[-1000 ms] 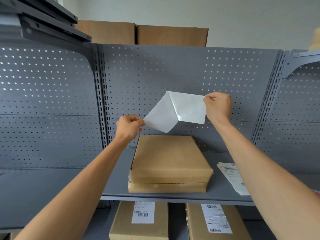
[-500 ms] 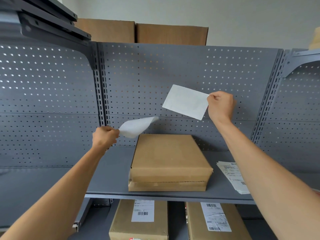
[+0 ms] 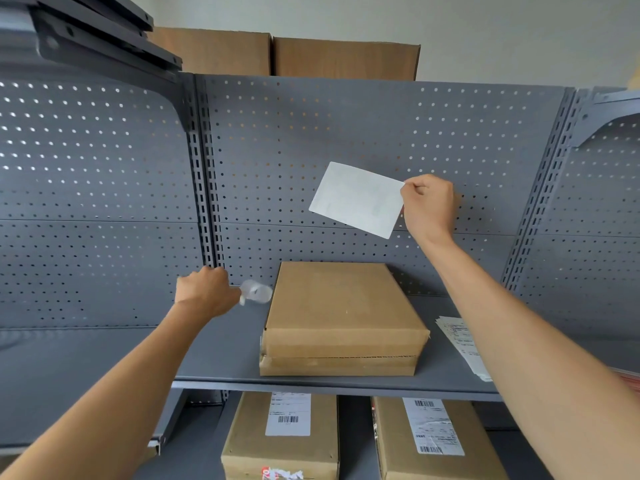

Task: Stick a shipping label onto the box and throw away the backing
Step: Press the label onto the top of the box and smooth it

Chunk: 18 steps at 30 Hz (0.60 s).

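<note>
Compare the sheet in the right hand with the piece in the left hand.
The label in the right hand is a flat, spread rectangle held high by one corner; the backing in the left hand is blurred, looks curled and small, and sits low beside the box. Both are white.

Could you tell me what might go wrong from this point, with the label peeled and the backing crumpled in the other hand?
1. The right hand pinches the label by one edge only, high above the box; it could curl, stick to itself, or land crooked.
2. The left hand holds the blurred backing, so it cannot yet help to steady the label.
3. The spare labels lie at the shelf's right; the forearm might brush them.
</note>
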### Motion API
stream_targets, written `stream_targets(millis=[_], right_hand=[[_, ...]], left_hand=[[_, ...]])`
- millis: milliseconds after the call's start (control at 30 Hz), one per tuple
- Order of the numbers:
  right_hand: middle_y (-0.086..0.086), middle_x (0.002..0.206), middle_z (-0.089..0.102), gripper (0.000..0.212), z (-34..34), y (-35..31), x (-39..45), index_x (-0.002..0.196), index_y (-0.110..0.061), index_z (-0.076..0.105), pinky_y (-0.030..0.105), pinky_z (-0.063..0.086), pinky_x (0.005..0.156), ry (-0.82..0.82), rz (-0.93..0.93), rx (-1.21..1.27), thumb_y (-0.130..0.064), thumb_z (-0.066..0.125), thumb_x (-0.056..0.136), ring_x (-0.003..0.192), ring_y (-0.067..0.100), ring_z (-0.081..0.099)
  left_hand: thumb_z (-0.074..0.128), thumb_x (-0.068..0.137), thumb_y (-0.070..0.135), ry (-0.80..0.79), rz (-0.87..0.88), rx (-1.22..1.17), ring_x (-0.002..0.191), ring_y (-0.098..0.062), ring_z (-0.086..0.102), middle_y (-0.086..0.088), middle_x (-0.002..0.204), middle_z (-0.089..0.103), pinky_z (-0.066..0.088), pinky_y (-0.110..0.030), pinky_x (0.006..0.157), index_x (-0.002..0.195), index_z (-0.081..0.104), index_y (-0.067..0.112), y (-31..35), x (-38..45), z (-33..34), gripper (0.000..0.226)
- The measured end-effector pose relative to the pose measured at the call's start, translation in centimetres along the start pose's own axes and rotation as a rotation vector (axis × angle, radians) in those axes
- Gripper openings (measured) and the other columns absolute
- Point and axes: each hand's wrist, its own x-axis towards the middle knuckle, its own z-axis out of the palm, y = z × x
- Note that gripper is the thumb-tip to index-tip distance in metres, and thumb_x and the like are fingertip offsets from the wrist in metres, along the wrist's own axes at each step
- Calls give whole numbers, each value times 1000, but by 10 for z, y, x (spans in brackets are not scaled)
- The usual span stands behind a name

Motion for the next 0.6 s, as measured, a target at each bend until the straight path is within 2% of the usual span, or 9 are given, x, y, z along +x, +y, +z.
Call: stream_targets(millis=[67, 133, 233, 333, 400, 467, 533, 567, 600], right_hand=[[6, 72, 73, 21, 1, -2, -3, 78, -7, 72, 33, 53, 61, 2, -8, -8, -7, 51, 80, 69, 24, 67], [11, 73, 72, 21, 4, -3, -5, 77, -4, 71, 34, 53, 62, 1, -22, -11, -7, 51, 80, 66, 23, 64], [10, 72, 72, 20, 5, -5, -8, 74, -4, 70, 36, 53, 62, 9, -59, -14, -7, 51, 80, 66, 26, 64], [2, 70, 71, 20, 4, -10, -11, 75, -11, 71, 28, 48, 60, 24, -93, -3, -10, 52, 82, 70, 24, 67], [-3, 71, 71, 19, 3, -15, -13, 76, -14, 70, 26, 48, 60, 47, -121, -1, -12, 53, 84, 71, 21, 66], [-5, 71, 71, 16, 2, -21, -16, 78, -14, 70, 29, 51, 63, 74, -153, 27, -12, 55, 84, 71, 17, 66], [-4, 71, 71, 13, 0, -27, -20, 79, -12, 69, 24, 49, 65, 94, -228, 43, -12, 57, 85, 67, 9, 61], [-2, 70, 70, 12, -1, -29, -23, 79, -11, 68, 22, 47, 64, 97, -286, 35, -11, 58, 85, 66, 9, 60], [0, 69, 69, 11, -1, -31, -26, 79, -10, 67, 25, 48, 63, 93, -354, 25, -10, 59, 85, 65, 13, 60]], left_hand=[[51, 96, 45, 70, 77, 174, 67, -21, 55, 2, 66, 50, 42, -36, 78, 64, 43, 18, 11, -3, -10, 42], [52, 97, 40, 131, 125, 140, 62, -22, 52, 2, 62, 50, 41, -36, 78, 62, 44, 15, 25, -1, -20, 43], [55, 90, 28, 195, 126, -207, 54, -26, 47, -2, 58, 51, 46, -34, 67, 61, 49, 10, 48, 3, -35, 35], [57, 91, 26, 215, 175, -617, 53, -28, 52, -1, 58, 61, 49, -29, 53, 71, 66, 6, 75, 0, -62, 30], [64, 93, 26, 210, 231, -904, 58, -20, 63, 2, 69, 73, 57, -30, 60, 81, 77, 11, 91, -5, -81, 24], [69, 93, 32, 194, 259, -1098, 66, -15, 69, 1, 81, 78, 56, -26, 64, 85, 79, 15, 106, -10, -98, 22], [70, 92, 38, 166, 247, -1231, 67, -13, 70, 2, 90, 80, 51, -22, 56, 82, 79, 19, 122, -14, -109, 24], [70, 93, 39, 141, 239, -1299, 65, -11, 69, 4, 92, 80, 47, -21, 54, 80, 79, 20, 130, -17, -113, 25], [70, 94, 40, 109, 230, -1372, 64, -11, 69, 6, 94, 80, 44, -22, 54, 82, 79, 20, 138, -19, -118, 25]])
